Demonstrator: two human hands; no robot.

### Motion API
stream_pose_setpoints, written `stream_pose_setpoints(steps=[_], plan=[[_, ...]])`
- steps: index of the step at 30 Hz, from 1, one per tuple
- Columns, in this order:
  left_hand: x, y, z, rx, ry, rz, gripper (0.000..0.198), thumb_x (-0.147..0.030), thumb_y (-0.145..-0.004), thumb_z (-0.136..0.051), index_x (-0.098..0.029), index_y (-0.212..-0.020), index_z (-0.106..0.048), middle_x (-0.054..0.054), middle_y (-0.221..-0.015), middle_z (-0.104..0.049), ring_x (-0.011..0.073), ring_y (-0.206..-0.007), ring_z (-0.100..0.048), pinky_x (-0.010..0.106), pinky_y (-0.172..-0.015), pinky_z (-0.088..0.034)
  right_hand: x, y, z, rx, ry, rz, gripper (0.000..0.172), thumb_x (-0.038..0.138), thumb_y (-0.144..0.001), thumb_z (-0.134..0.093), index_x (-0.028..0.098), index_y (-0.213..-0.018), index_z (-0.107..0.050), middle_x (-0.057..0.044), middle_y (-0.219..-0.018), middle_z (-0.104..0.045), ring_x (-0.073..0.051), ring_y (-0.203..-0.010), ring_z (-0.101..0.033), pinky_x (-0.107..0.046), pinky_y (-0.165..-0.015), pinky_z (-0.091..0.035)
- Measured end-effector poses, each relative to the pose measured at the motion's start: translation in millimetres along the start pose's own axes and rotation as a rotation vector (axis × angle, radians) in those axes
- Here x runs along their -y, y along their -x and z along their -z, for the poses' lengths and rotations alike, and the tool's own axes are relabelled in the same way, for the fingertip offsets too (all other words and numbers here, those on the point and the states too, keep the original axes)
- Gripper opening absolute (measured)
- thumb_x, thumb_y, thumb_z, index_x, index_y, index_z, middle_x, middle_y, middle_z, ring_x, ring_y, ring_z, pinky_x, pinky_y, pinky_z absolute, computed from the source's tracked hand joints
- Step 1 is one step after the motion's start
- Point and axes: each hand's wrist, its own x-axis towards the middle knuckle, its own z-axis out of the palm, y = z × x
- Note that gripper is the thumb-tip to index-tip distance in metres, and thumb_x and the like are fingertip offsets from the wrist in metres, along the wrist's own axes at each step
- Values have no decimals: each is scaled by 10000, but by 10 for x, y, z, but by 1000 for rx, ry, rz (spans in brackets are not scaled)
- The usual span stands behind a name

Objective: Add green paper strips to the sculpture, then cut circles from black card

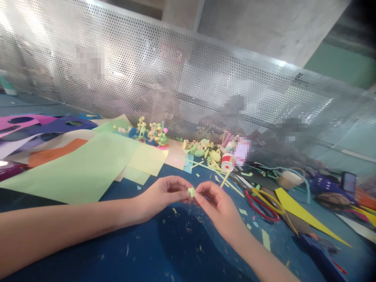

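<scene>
My left hand (164, 196) and my right hand (216, 205) meet above the blue table (164, 254), fingertips pinched together on a small pale green paper piece (191, 192). A thin yellow stick (225, 179) rises from the fingers of my right hand. Both hands are closed around the little piece. Small paper scraps lie scattered on the table under the hands.
Large green, yellow, orange and purple paper sheets (79, 168) cover the left. Small paper figures (151, 135) and more paper bits (202, 150) stand by the perforated metal screen (188, 86). Red-handled scissors (260, 203), a tape roll (289, 179) and yellow paper triangle (305, 217) lie right.
</scene>
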Motion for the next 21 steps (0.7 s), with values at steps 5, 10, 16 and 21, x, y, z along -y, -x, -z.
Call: stream_pose_setpoints(steps=[5, 10, 16, 21], plan=[[-16, -2, 12, 11, -95, -19, 201, -304, -772, -658, -162, -911, -633, 19, -800, -688, 118, -764, -627, 262, -763, -472, -14, -1, -13, -15, -12, -13, 116, 286, -828, -572, 193, -855, -508, -5, -801, -571, -126, -733, -598, -249, -700, -505], [-25, -1, 7, 22, -136, -54, 189, -300, -786, -642, -165, -918, -634, 15, -809, -687, 113, -767, -628, 255, -762, -479, -17, 7, -21, -21, -19, -5, 117, 283, -828, -568, 196, -875, -506, -4, -810, -568, -126, -740, -592, -253, -707, -508], [-3, -7, 36, 4, -180, -40, 197, -294, -763, -660, -174, -920, -649, 13, -826, -689, 120, -771, -628, 272, -774, -484, -9, 8, -12, -33, 72, 43, 113, 268, -825, -561, 202, -890, -497, -8, -832, -575, -134, -770, -603, -255, -702, -510], [5, -18, 61, 1, -268, -49, 220, -307, -759, -656, -193, -945, -677, 32, -886, -703, 159, -840, -637, 296, -803, -484, 9, 8, 33, -10, 204, 50, 129, 250, -819, -569, 218, -917, -491, -1, -827, -595, -138, -784, -608, -255, -694, -499]])
